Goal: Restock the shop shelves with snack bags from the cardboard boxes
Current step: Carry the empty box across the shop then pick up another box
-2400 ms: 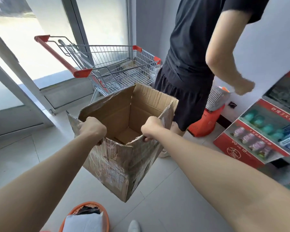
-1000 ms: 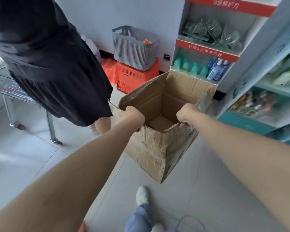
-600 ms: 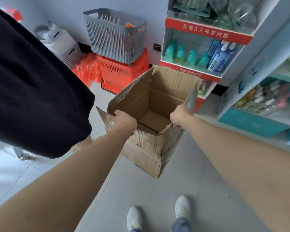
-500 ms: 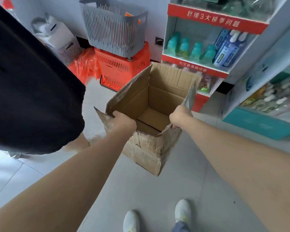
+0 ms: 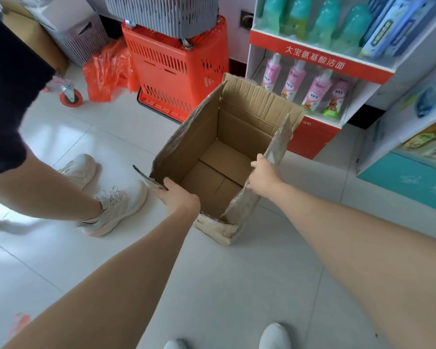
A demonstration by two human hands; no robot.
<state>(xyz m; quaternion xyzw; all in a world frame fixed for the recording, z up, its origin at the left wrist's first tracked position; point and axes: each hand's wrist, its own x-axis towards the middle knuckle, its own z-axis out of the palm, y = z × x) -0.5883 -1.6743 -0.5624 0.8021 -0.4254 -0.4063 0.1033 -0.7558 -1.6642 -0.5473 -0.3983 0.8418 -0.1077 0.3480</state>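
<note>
1. The box (image 5: 237,137) stands open and empty on the floor (image 5: 212,285), beside the shelf (image 5: 320,64).
2. Our right hand (image 5: 262,173) holds its right flap, thumb inside.
3. Our left hand (image 5: 180,199) touches the near-left flap; we cannot tell if it grips.
4. Another person's shoes (image 5: 116,207) stand to the left.

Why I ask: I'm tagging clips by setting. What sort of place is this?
Most likely a small retail shop: a red-and-white display shelf stocked with pink toiletry tubes and green bottles, plus an orange shopping basket stacked under a grey basket.
</note>
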